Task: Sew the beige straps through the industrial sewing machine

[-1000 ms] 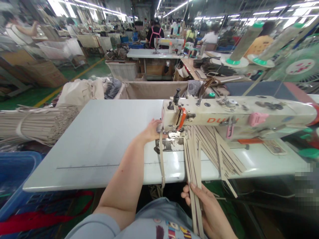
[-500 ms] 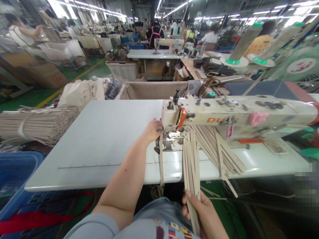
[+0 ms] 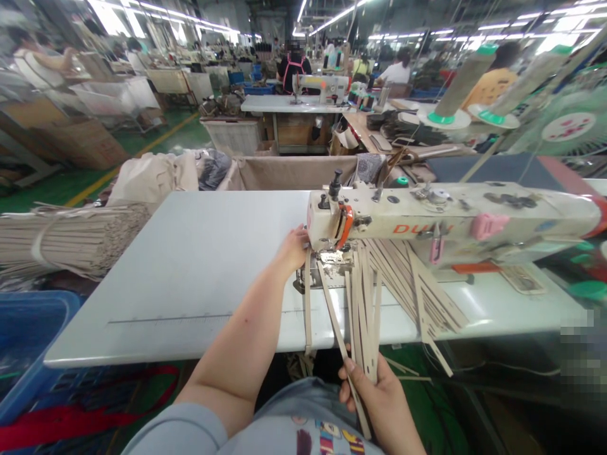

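Note:
My left hand (image 3: 294,248) is at the left side of the sewing machine's head (image 3: 325,218), fingers pointing toward it. The fingertips are partly hidden there, so I cannot tell whether they grip anything. Just below this hand, a sewn beige strip (image 3: 307,303) hangs down over the table's front edge. My right hand (image 3: 370,385) is closed around a bundle of narrow beige strips (image 3: 364,316) at the front edge. One single strip (image 3: 334,309) slants away from the bundle, its far end near the needle plate (image 3: 332,256), its near end under my right thumb.
More beige strips (image 3: 417,291) lie fanned out right of the bundle, under the machine arm. Pink thread snips (image 3: 437,246) hang on the machine. A tied strip bundle (image 3: 71,243) and a blue crate (image 3: 38,322) are at the left. Thread cones (image 3: 462,85) stand behind right.
One strip has been separated from the bundle in my right hand and swung left, its far end near the needle plate. My right hand has shifted slightly left; my left hand has barely moved.

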